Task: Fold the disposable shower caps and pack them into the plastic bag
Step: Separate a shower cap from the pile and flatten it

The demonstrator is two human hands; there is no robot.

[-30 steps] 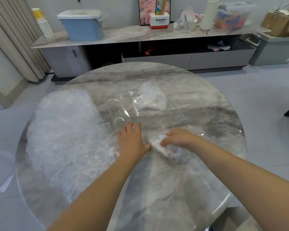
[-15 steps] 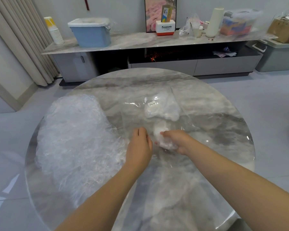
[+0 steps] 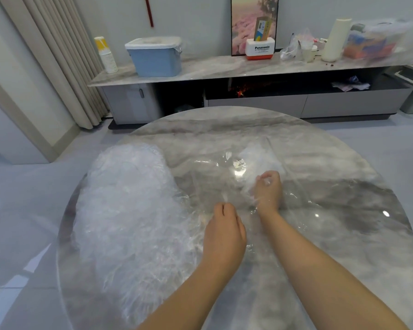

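Note:
A clear plastic bag (image 3: 293,194) with a small barcode label lies flat on the round marble table (image 3: 343,246). Folded white shower caps (image 3: 260,156) sit at its far end. My right hand (image 3: 267,189) is inside the bag under the film, fingers curled round a folded shower cap (image 3: 247,184), just short of the ones packed there. My left hand (image 3: 224,229) is at the bag's near opening, its fingers curled down on the bag's edge. A big heap of loose crinkled shower caps (image 3: 129,198) covers the table's left side.
Behind the table runs a low marble-topped cabinet (image 3: 224,67) with a blue lidded bin (image 3: 155,55), paper cups, a Panasonic box (image 3: 260,48), a white roll and a clear storage box. Curtains hang at the left. Grey floor surrounds the table.
My right hand has carried the folded cap away from me and into the bag. My left hand has shifted to the bag's opening. The camera has tilted up.

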